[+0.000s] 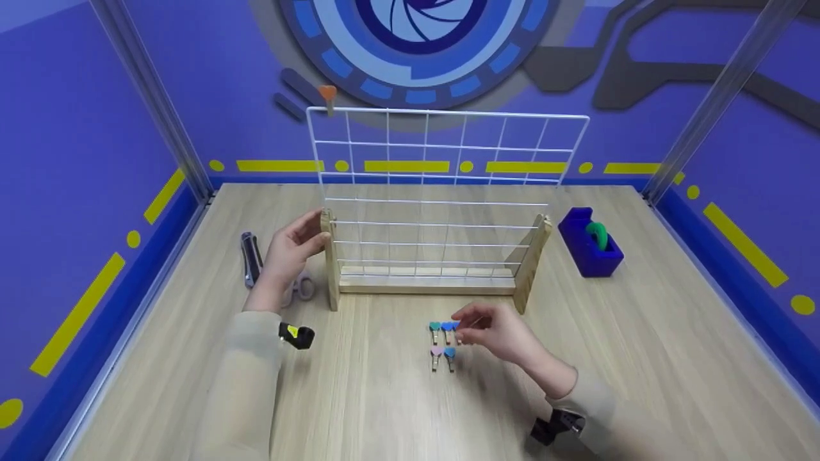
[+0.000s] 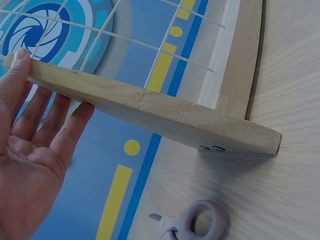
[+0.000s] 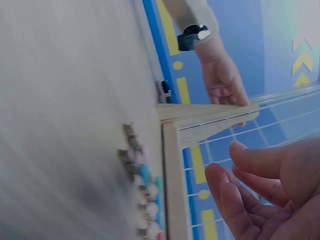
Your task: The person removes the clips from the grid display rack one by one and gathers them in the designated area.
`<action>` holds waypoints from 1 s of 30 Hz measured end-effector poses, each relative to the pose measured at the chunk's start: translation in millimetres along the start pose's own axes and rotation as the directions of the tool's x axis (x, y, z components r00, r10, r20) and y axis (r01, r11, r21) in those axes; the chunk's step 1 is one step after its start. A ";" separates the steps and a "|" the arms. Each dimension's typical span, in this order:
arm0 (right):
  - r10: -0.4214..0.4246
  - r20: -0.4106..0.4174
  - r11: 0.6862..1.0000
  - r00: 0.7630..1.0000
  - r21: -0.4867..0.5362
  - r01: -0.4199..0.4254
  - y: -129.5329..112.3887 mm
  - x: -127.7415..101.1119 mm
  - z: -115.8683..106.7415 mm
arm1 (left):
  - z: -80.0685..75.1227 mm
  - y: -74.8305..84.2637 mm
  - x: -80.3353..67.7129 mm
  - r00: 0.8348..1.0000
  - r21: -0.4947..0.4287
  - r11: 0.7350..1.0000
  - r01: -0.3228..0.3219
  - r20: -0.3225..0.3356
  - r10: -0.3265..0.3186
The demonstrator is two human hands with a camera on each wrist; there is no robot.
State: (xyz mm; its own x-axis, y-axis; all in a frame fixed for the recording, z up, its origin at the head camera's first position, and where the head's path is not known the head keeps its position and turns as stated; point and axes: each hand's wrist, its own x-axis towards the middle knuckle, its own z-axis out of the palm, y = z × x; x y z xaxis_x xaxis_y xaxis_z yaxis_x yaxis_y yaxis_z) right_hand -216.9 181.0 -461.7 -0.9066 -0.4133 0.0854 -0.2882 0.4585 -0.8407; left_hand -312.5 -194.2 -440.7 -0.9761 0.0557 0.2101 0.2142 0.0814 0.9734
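A white wire grid [image 1: 426,150] stands upright in a wooden stand [image 1: 426,289]. My left hand [image 1: 289,251] grips the stand's left upright [image 2: 145,107], with the thumb on one side and the fingers on the other. An orange heart clip [image 1: 328,93] sits on the grid's top left edge. On the table in front of the stand lie several heart-topped clips in two rows, among them a green clip [image 1: 435,331], a pink clip [image 1: 436,357] and a blue clip [image 1: 450,357]. Over their right end hovers my right hand [image 1: 496,330], fingers loosely bent, holding nothing and partly hiding one clip.
A blue tape dispenser [image 1: 590,246] with a green roll stands right of the stand. Left of it lie a dark-handled cutter [image 1: 250,256] and pale scissors [image 2: 200,222], partly behind my left arm. Blue patterned walls [image 1: 77,128] enclose the table.
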 end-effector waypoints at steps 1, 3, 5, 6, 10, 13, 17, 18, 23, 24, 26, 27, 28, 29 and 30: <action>-0.015 -0.006 1.000 1.000 -0.009 0.015 -4.6 1.7 -2.2 | -0.2 0.0 0.1 1.000 -0.011 1.000 -0.001 0.004 0.002; -0.036 -0.017 0.999 0.999 -0.022 0.036 -15.0 5.0 -6.5 | -0.4 0.1 0.0 1.000 -0.022 1.000 -0.001 0.008 0.001; -0.064 -0.025 0.997 0.998 -0.034 0.063 -25.5 8.9 -10.6 | -0.5 0.0 -0.2 1.000 -0.030 1.000 0.001 0.010 -0.001; -0.077 -0.025 0.996 0.997 -0.041 0.076 -30.5 11.0 -12.7 | -0.5 0.0 -0.3 1.000 -0.034 0.999 0.004 0.011 -0.004; -0.117 -0.033 0.991 0.993 -0.064 0.115 -51.6 19.4 -21.0 | -0.3 0.1 -0.3 1.000 -0.032 0.999 0.010 0.008 -0.010; -0.138 -0.053 0.988 0.989 -0.080 0.134 -68.4 26.1 -27.0 | -0.3 0.1 0.1 1.000 -0.031 0.999 0.009 0.008 -0.009; -0.171 -0.074 0.983 0.982 -0.083 0.165 -90.3 35.8 -34.1 | -0.5 0.1 0.3 1.000 -0.033 0.999 0.008 0.009 -0.008; -0.180 -0.078 0.981 0.981 -0.081 0.174 -95.7 38.3 -35.8 | -0.4 0.3 0.1 1.000 -0.036 0.999 0.010 0.006 -0.010; -0.247 -0.110 0.969 0.963 -0.039 0.245 -123.2 55.6 -44.6 | -0.7 1.1 -0.4 1.000 -0.033 0.999 0.008 0.008 -0.008; -0.263 -0.119 0.965 0.957 -0.035 0.261 -129.1 59.9 -46.5 | -0.9 1.0 -0.4 1.000 -0.031 0.999 0.009 0.009 -0.009; -0.298 -0.139 0.954 0.944 -0.028 0.297 -141.0 69.1 -50.6 | -1.1 0.6 -0.2 1.000 -0.032 0.999 0.009 0.007 -0.009; -0.313 -0.151 0.950 0.938 -0.028 0.312 -147.2 73.8 -52.7 | -1.0 0.4 -0.1 1.000 -0.031 1.000 0.007 0.008 -0.007; -0.326 -0.164 0.945 0.931 -0.024 0.326 -153.2 78.8 -54.8 | -0.9 0.4 0.0 1.000 -0.028 1.000 0.007 0.008 -0.007; -0.338 -0.175 0.940 0.925 -0.019 0.340 -159.3 83.3 -56.8 | -0.7 0.3 0.1 1.000 -0.025 1.000 0.005 0.007 -0.005; -0.349 -0.187 0.936 0.918 -0.017 0.352 -165.7 87.7 -58.7 | -0.4 0.1 0.3 1.000 -0.021 1.000 0.001 0.007 -0.001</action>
State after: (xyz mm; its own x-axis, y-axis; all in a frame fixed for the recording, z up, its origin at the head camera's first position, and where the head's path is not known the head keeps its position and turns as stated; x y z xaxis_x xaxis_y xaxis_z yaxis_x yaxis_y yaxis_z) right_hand -266.7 115.1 -283.5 -0.7896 -0.3927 0.4715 -0.5942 0.2973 -0.7474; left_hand -312.8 -194.7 -440.5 -0.9760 0.0622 0.2088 0.2125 0.0609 0.9753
